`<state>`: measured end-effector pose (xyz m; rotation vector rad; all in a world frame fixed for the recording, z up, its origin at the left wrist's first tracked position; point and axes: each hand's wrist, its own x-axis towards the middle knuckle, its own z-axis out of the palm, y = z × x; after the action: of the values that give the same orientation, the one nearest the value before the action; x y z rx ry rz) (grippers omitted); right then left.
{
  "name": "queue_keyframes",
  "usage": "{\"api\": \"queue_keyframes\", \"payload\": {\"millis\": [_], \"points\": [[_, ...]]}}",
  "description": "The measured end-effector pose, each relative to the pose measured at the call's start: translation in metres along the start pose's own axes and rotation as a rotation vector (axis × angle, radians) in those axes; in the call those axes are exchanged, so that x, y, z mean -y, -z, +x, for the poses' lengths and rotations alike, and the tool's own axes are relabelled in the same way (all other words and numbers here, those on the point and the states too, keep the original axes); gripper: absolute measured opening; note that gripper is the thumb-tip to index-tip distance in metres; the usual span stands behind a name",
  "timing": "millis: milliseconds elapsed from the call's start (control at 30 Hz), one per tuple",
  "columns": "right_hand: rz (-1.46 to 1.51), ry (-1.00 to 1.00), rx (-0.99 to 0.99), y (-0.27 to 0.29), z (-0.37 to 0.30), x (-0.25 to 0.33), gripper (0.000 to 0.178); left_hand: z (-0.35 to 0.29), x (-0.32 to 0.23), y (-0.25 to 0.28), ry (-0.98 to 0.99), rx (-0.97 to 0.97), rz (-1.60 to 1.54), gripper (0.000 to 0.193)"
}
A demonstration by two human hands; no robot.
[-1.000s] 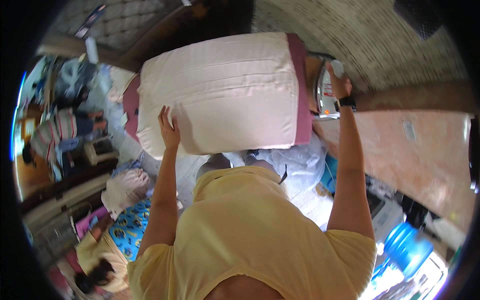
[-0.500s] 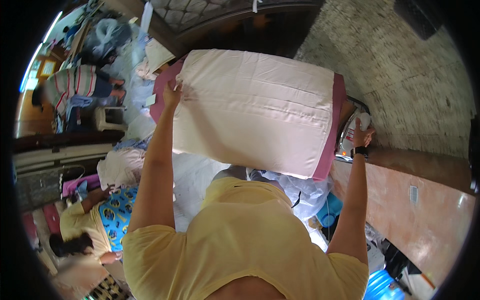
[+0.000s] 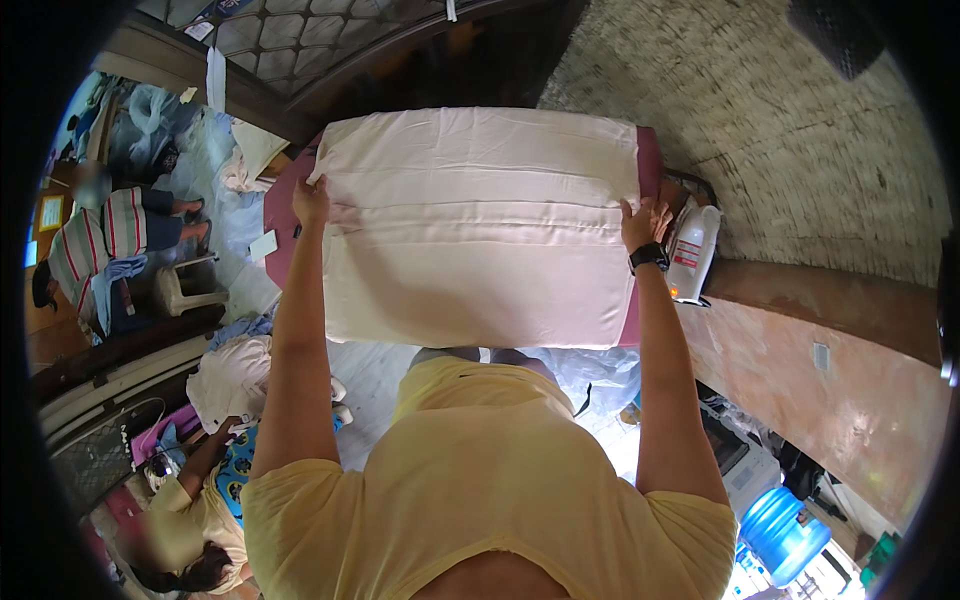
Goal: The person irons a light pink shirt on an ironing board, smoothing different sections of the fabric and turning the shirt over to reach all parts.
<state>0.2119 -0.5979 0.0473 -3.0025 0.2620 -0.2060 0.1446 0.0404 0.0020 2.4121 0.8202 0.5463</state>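
A cream cloth garment [image 3: 470, 285] with sewn seams across its middle lies stretched over a maroon ironing board [image 3: 285, 225]. At the cloth's upper left, my left hand [image 3: 312, 200] pinches its edge. My right hand [image 3: 640, 230], with a black band at the wrist, grips the cloth's right edge. Just right of that hand, a white iron [image 3: 692, 252] with a small orange light rests at the board's end, apart from my fingers. Light creases cross the far part of the cloth.
A stone-faced ledge [image 3: 800, 350] runs along the right. A dark lattice gate [image 3: 340, 40] stands beyond the board. To the left are a seated person in stripes [image 3: 100, 235], a plastic stool [image 3: 190, 285] and another person [image 3: 210, 490]. A blue water jug [image 3: 785, 535] is at lower right.
My right hand has left the iron and come in to the cloth's right edge. My left hand keeps its hold on the upper left. The view has shifted.
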Motion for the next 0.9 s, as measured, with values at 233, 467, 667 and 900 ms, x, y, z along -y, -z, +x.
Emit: {"api": "queue_keyframes", "payload": {"millis": [233,467,667,900], "points": [[0.58,-0.024,-0.142,-0.031,0.012,0.004,0.038,0.019,-0.036,0.023,0.255,0.147,-0.708,0.024],[0.51,-0.041,-0.298,-0.014,0.131,0.038,0.044,0.049,-0.104,0.018,-0.243,-0.182,-0.9,0.019],[0.224,0.025,-0.175,-0.028,0.223,0.012,0.043,0.055,-0.133,-0.018,-0.583,0.016,-0.365,0.034],[0.271,0.26,-0.08,-0.021,-0.004,-0.058,0.028,-0.066,0.026,0.051,-0.41,-0.233,-0.059,0.045]]}}
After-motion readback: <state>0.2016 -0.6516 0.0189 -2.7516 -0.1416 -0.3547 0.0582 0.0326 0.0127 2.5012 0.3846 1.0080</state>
